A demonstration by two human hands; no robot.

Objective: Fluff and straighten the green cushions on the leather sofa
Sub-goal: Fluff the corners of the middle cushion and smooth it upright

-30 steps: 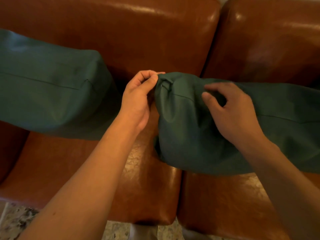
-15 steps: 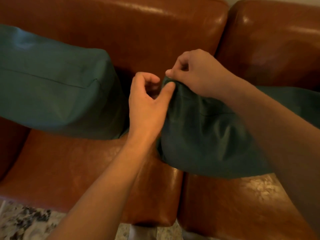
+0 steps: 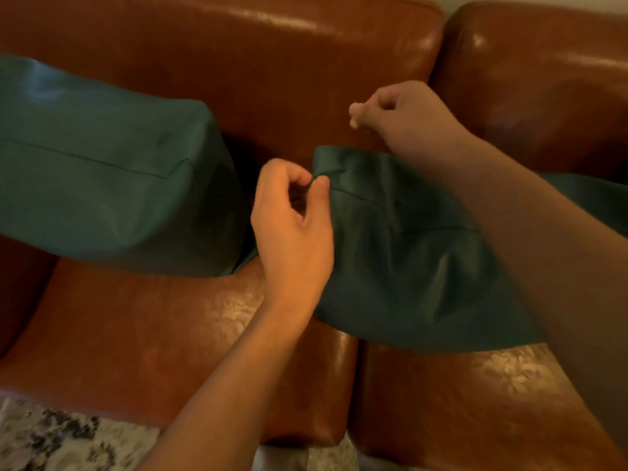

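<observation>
Two green cushions lie on a brown leather sofa (image 3: 142, 338). The left green cushion (image 3: 102, 185) is plump and leans against the backrest. The right green cushion (image 3: 407, 273) is creased and sags over the gap between the two seats. My left hand (image 3: 292, 232) pinches the upper left corner of the right cushion between thumb and forefinger. My right hand (image 3: 404, 113) hovers above that cushion's top edge, in front of the backrest, its fingers curled into a loose fist with nothing in it. My right forearm hides part of the right cushion.
The backrest (image 3: 272, 62) rises close behind both cushions, split into two sections like the seats. A pale patterned floor (image 3: 51, 440) shows below the sofa's front edge at the lower left.
My right hand has let go of the right cushion's corner and lifted up and to the right. My left hand stays at that corner, still pinching it. The cushion's top has sunk a little.
</observation>
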